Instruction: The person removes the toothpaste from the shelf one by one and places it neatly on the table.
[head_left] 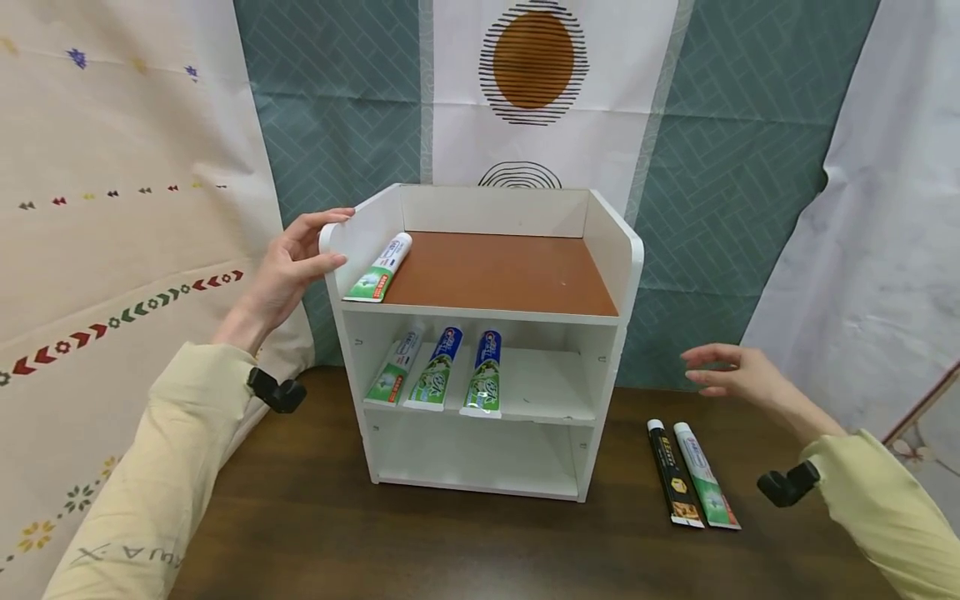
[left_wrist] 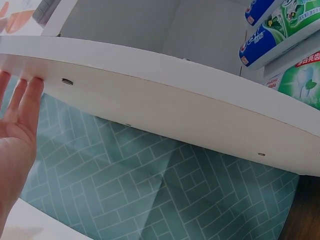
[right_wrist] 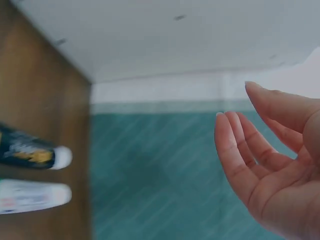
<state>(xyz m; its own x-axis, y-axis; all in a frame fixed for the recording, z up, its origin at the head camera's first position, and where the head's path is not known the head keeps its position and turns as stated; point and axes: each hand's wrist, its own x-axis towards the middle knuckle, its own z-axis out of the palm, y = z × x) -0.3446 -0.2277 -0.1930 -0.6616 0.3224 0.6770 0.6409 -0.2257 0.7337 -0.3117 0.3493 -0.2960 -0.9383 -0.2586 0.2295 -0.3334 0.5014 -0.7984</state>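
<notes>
My left hand [head_left: 288, 260] holds the upper left side panel of a white three-level shelf unit [head_left: 483, 315], thumb across its front edge. In the left wrist view, straight fingers [left_wrist: 31, 107] touch the panel's outer face. A white-and-green toothpaste tube [head_left: 381, 268] lies on the brown top board. The middle level carries another white-and-green tube [head_left: 397, 365] and two blue-and-green tubes [head_left: 437, 371] [head_left: 483, 375]. My right hand [head_left: 738, 379] hovers with loosely bent fingers and nothing in them, beyond a black toothpaste tube [head_left: 673, 473] and a white-and-green one [head_left: 707, 475] on the table.
The shelf unit stands on a dark brown wooden table [head_left: 465, 550]. A patterned green-and-white curtain [head_left: 337, 117] hangs behind it. Pale cloths, one of them [head_left: 97, 250] printed, hang at both sides. A framed panel [head_left: 930, 425] leans in at the right edge.
</notes>
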